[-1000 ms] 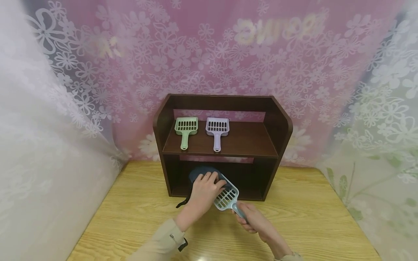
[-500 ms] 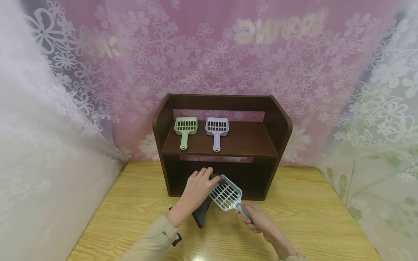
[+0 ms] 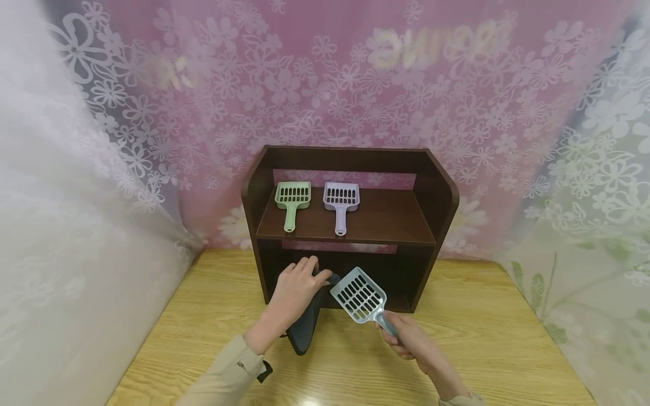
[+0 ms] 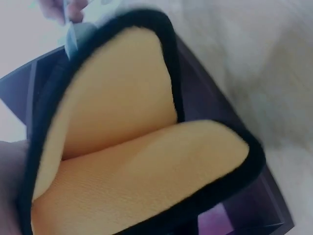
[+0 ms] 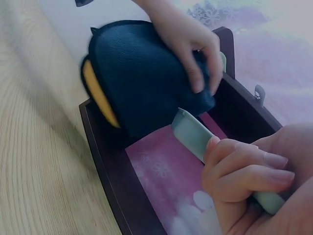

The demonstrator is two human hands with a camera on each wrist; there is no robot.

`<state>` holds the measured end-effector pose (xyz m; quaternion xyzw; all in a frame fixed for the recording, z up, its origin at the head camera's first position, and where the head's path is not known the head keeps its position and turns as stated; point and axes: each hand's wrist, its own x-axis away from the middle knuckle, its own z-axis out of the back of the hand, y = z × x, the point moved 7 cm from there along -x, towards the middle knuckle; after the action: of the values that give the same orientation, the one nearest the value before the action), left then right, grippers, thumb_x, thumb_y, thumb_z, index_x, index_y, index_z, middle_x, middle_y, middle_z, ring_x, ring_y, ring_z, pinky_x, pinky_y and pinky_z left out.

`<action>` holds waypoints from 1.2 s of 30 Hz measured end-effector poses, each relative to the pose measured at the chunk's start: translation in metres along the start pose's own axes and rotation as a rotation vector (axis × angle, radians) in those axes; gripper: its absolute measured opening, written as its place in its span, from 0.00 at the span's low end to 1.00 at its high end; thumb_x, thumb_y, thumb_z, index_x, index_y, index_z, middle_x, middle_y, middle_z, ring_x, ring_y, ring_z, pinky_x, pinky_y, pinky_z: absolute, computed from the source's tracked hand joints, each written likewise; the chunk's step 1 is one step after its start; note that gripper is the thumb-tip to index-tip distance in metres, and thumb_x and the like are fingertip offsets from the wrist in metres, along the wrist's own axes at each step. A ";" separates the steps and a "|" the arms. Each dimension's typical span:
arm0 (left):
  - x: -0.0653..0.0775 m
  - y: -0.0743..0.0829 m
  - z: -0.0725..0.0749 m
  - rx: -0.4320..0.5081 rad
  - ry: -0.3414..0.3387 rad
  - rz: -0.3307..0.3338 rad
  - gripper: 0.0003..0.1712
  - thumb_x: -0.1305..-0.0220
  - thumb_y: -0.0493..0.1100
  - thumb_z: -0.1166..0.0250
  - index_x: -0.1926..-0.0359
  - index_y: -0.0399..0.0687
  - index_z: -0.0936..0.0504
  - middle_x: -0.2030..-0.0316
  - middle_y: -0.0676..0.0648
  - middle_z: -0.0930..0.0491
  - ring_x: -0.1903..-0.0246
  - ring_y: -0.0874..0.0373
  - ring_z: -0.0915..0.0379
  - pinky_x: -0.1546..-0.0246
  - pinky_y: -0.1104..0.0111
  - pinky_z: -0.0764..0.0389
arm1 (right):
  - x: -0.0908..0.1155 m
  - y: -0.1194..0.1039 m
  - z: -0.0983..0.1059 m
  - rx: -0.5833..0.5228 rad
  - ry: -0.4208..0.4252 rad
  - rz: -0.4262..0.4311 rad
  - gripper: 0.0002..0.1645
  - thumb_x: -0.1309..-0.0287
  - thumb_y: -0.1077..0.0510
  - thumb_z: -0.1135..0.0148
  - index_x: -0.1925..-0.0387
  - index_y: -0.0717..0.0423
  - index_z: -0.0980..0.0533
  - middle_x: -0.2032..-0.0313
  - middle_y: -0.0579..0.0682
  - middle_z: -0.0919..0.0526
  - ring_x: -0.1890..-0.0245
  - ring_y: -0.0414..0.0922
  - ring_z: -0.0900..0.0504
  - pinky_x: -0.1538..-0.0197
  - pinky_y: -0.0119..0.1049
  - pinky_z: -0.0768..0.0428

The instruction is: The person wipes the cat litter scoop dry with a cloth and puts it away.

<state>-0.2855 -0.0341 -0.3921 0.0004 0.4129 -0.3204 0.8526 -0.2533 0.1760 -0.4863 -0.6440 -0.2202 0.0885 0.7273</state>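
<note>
My left hand (image 3: 297, 287) pinches the upper end of a dark navy soft pouch (image 3: 304, 331) in front of the lower shelf. In the left wrist view the pouch gapes, showing its orange lining (image 4: 122, 181) and black edging. From the right wrist view its outside (image 5: 142, 73) looks smooth, with a strip of orange at one side. My right hand (image 3: 413, 341) grips a pale blue litter scoop (image 3: 359, 296) by the handle. The scoop's slotted head points up and left, just right of the pouch. Its handle is partly hidden by my fingers (image 5: 244, 178).
A dark brown two-tier shelf (image 3: 424, 270) stands on the wooden table (image 3: 482, 338). On its upper tier lie a green litter scoop (image 3: 291, 197) and a lilac litter scoop (image 3: 341, 203), handles forward. Flowered curtains (image 3: 325, 84) surround the table.
The pouch, earlier over the scoop's head, has come off it, moved left and down with my left hand. The scoop has shifted slightly right, and its whole slotted head now shows.
</note>
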 end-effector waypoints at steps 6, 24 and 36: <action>-0.018 0.004 0.019 0.029 0.058 0.046 0.11 0.36 0.50 0.28 0.56 0.53 0.14 0.66 0.48 0.25 0.71 0.57 0.28 0.76 0.70 0.27 | -0.004 -0.001 -0.007 0.017 -0.011 -0.001 0.23 0.19 0.48 0.63 0.61 0.61 0.29 0.82 0.40 0.38 0.90 0.31 0.47 0.86 0.24 0.46; -0.018 0.056 -0.015 0.334 -0.081 0.111 0.09 0.32 0.53 0.31 0.57 0.57 0.11 0.65 0.55 0.25 0.73 0.66 0.28 0.80 0.78 0.33 | -0.005 -0.020 -0.021 0.083 -0.021 0.046 0.25 0.17 0.48 0.67 0.60 0.62 0.29 0.82 0.41 0.37 0.89 0.32 0.47 0.86 0.25 0.45; -0.022 0.060 -0.016 0.310 -0.193 -0.070 0.10 0.32 0.54 0.33 0.53 0.64 0.11 0.65 0.56 0.28 0.73 0.68 0.33 0.77 0.80 0.36 | -0.004 -0.020 -0.003 0.036 0.104 0.025 0.24 0.18 0.49 0.64 0.59 0.62 0.28 0.81 0.42 0.37 0.89 0.33 0.47 0.85 0.25 0.46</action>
<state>-0.2739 0.0296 -0.4025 0.0867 0.2744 -0.4081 0.8664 -0.2588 0.1686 -0.4673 -0.6373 -0.1726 0.0678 0.7480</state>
